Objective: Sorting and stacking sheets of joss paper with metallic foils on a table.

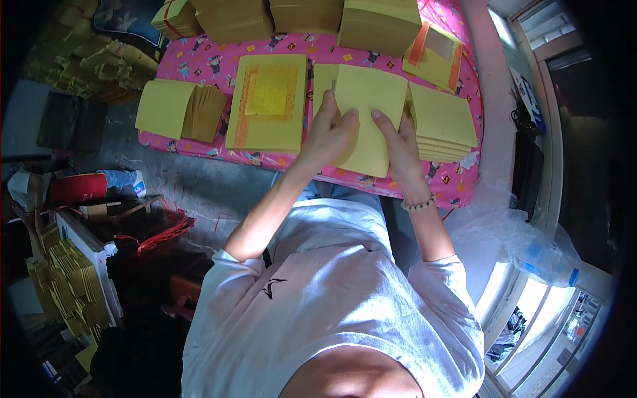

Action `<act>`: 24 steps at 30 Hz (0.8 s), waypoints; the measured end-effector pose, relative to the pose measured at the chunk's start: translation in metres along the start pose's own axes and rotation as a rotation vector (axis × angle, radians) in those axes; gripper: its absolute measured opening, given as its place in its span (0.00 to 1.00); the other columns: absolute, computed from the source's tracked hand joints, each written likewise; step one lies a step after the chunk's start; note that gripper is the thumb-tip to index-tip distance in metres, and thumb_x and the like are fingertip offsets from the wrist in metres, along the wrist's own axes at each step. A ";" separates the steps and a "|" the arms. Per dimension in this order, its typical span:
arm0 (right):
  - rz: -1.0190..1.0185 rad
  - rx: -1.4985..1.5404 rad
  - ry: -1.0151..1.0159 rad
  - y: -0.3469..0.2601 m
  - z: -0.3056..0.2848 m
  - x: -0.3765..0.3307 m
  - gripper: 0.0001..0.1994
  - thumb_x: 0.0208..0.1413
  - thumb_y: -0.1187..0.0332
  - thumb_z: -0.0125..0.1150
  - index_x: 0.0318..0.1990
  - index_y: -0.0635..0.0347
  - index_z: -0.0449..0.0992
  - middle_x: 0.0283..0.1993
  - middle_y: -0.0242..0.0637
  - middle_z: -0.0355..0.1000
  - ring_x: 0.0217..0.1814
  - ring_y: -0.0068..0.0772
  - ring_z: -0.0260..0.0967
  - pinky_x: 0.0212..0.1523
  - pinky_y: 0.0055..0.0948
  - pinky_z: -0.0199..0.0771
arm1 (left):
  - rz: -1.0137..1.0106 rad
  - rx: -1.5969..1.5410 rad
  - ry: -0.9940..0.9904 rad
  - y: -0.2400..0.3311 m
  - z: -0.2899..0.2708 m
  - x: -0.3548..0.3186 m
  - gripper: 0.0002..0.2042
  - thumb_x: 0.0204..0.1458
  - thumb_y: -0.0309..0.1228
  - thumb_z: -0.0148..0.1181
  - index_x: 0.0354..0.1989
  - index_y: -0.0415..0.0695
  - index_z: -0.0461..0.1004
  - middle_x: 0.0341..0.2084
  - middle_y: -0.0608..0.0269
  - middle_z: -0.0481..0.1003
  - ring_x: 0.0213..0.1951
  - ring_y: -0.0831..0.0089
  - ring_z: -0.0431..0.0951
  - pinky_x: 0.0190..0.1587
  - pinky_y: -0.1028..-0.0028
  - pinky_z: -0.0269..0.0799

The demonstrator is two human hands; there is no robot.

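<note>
Both of my hands grip a piece of plain yellow paper (371, 93), tilted above the table's front half; whether it is one sheet or several, I cannot tell. My left hand (330, 136) is closed on its left edge, with the thumb on the front face. On the right edge my right hand (403, 149), a beaded bracelet at its wrist, pinches with the thumb on top. Behind the held paper, part of another yellow piece (323, 83) shows. To the left lies a yellow stack (235, 136) whose top bears an orange-bordered bright yellow square. Right of my hands lies a fanned yellow paper stack (441, 123).
A pink patterned cloth (219, 50) covers the table. Another fanned stack (166, 109) is at its left, with tall yellow stacks (305, 16) along the back. Near the window hangs a clear plastic bag (491, 222). Another person (26, 189) sits at far left beside more piled paper.
</note>
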State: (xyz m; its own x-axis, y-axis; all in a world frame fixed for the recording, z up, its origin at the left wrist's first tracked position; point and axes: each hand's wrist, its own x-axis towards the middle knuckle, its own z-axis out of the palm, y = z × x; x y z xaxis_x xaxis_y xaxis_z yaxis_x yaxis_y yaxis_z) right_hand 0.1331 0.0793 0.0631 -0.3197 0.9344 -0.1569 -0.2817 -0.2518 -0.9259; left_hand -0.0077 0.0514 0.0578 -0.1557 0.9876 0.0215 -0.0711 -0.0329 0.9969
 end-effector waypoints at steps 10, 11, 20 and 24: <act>-0.203 -0.188 -0.028 -0.002 -0.002 -0.016 0.16 0.56 0.72 0.58 0.50 0.66 0.66 0.45 0.36 0.72 0.44 0.20 0.69 0.43 0.21 0.72 | 0.238 -0.047 -0.053 0.002 0.001 -0.016 0.18 0.59 0.24 0.45 0.56 0.37 0.53 0.43 0.52 0.69 0.47 0.70 0.71 0.46 0.73 0.69; -0.186 -0.171 -0.041 -0.003 -0.003 -0.018 0.16 0.56 0.72 0.59 0.50 0.66 0.66 0.45 0.36 0.72 0.44 0.20 0.70 0.43 0.21 0.72 | 0.244 -0.045 -0.054 0.000 0.000 -0.018 0.18 0.59 0.24 0.45 0.56 0.37 0.53 0.43 0.52 0.69 0.47 0.70 0.71 0.46 0.73 0.69; -0.158 -0.190 -0.088 -0.005 -0.002 -0.022 0.14 0.55 0.71 0.60 0.47 0.67 0.69 0.41 0.35 0.74 0.38 0.19 0.71 0.39 0.20 0.73 | 0.244 -0.057 -0.029 0.010 -0.001 -0.026 0.17 0.59 0.24 0.45 0.55 0.38 0.54 0.44 0.54 0.67 0.47 0.71 0.70 0.48 0.73 0.68; -0.115 -0.158 -0.067 -0.005 0.002 -0.019 0.13 0.56 0.71 0.59 0.47 0.67 0.70 0.41 0.36 0.75 0.38 0.18 0.71 0.38 0.20 0.73 | 0.187 -0.085 -0.027 0.007 -0.006 -0.023 0.17 0.58 0.23 0.47 0.55 0.37 0.56 0.44 0.55 0.69 0.48 0.73 0.70 0.48 0.73 0.67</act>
State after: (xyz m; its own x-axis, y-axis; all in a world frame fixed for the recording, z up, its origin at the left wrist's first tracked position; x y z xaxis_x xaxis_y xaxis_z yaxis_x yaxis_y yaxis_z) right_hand 0.1389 0.0627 0.0711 -0.3548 0.9345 -0.0283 -0.1760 -0.0965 -0.9796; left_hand -0.0102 0.0275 0.0643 -0.1475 0.9668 0.2086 -0.1266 -0.2276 0.9655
